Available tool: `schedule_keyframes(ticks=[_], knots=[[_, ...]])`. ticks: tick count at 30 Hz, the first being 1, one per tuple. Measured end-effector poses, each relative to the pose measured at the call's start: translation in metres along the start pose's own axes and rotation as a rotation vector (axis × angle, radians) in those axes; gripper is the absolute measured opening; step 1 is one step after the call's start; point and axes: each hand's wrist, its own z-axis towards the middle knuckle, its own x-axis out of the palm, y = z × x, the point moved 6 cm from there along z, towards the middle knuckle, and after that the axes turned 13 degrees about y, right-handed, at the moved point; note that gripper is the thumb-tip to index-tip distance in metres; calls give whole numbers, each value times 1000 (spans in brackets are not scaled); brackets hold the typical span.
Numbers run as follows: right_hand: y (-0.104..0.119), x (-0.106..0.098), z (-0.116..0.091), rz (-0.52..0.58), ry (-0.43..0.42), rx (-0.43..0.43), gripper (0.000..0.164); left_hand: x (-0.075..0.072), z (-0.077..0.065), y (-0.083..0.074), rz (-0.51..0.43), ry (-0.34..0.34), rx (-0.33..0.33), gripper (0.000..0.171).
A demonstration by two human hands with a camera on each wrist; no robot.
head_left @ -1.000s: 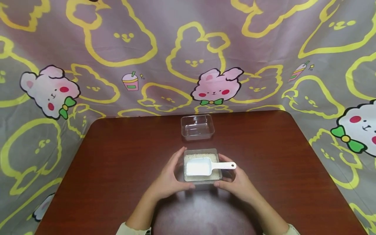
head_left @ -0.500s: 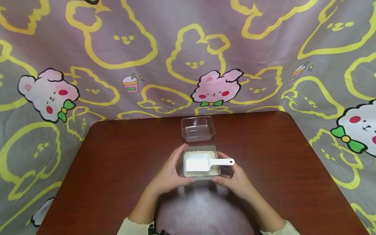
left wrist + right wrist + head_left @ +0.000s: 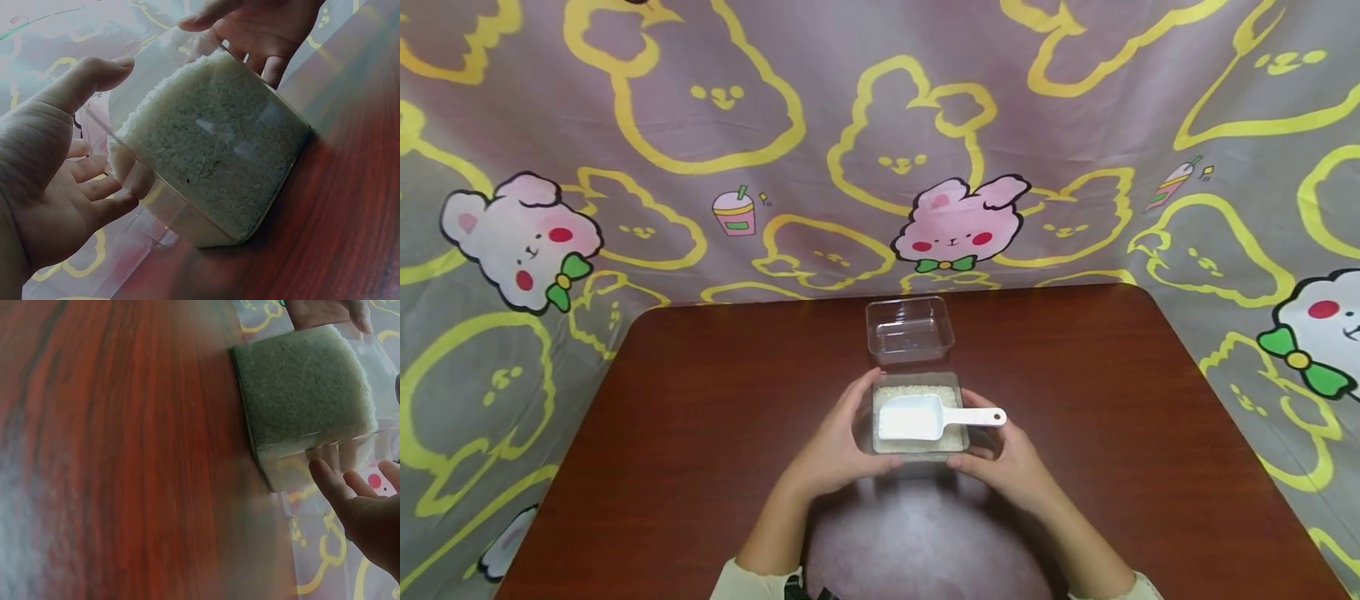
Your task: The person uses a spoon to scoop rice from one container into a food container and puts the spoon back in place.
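Steadying seems best done with even pressure and the rim kept level: at nine o'clock the box (image 3: 922,467) is clamped by the left hand (image 3: 837,444); grainy rice (image 3: 917,390) is held within smooth, see-through walls; over it a white scoop (image 3: 925,417) is laid, handle toward three; at twelve, a see-through tray (image 3: 913,358) is set apart; at four, the box is gripped by the right hand (image 3: 1011,467).

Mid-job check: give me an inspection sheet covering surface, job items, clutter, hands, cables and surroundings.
Surface: reddish-brown wood-grain table, bright glare on the near side.
Job items: rice container, its rice partly covered by a white scoop, handle past the right rim; transparent box beyond.
Clutter: nothing seen.
Hands: left hand and right hand grip the rice container from opposite sides.
Cables: nothing seen.
Surroundings: cartoon-print cloth behind and at both sides.
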Motion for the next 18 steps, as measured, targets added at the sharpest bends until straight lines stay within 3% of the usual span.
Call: schedule_keyframes(ticks=[7, 14, 18], knots=[[2, -2, -2, -3, 0, 4, 86, 0, 1, -2, -4, 5, 7, 112], [16, -19, -1, 43, -22, -144, 85, -1, 4, -2, 30, -14, 4, 111], [22, -26, 2, -42, -48, -127, 82, 0, 7, -1, 28, -22, 12, 111]])
